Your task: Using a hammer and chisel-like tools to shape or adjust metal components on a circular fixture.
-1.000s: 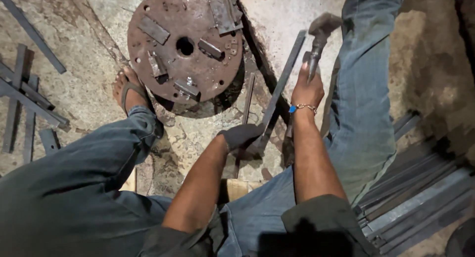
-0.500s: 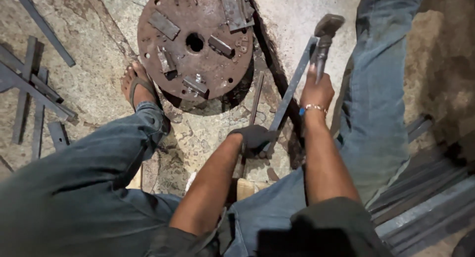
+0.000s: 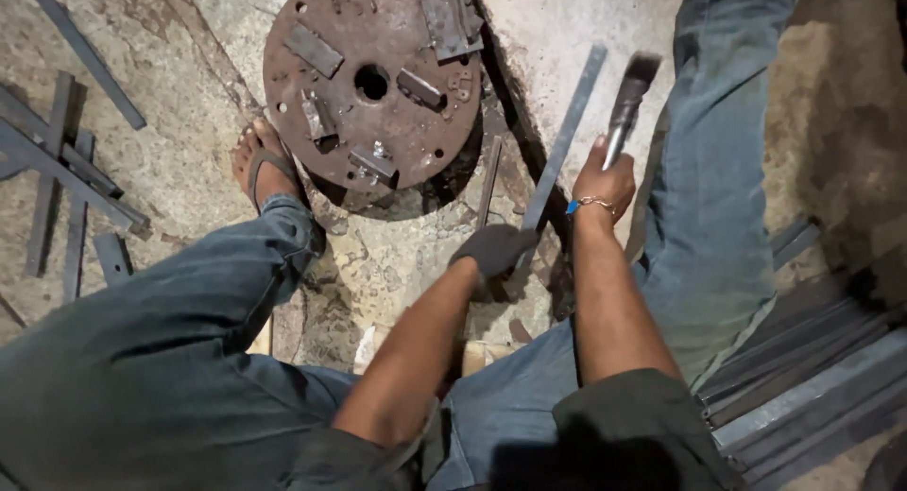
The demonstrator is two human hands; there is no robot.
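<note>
Gripping the strip (image 3: 559,141) with our gloved left hand (image 3: 493,250), right hand (image 3: 605,179) clenching the hammer (image 3: 627,99), we'd strike squarely.

Gloved left hand (image 3: 493,250) grips a flat steel bar (image 3: 565,137) while right hand (image 3: 605,181) raises a hammer (image 3: 627,99) beside a rusty round plate (image 3: 373,80)

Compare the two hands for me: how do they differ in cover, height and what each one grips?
The left hand wears a dark glove; the right hand is bare, with a thin bracelet at the wrist. The left hand is low by the concrete floor, gripping the near end of the flat metal bar; the right hand is raised, holding the hammer, whose head is motion-blurred. Both are closed in a grip, side by side between the person's knees.
</note>
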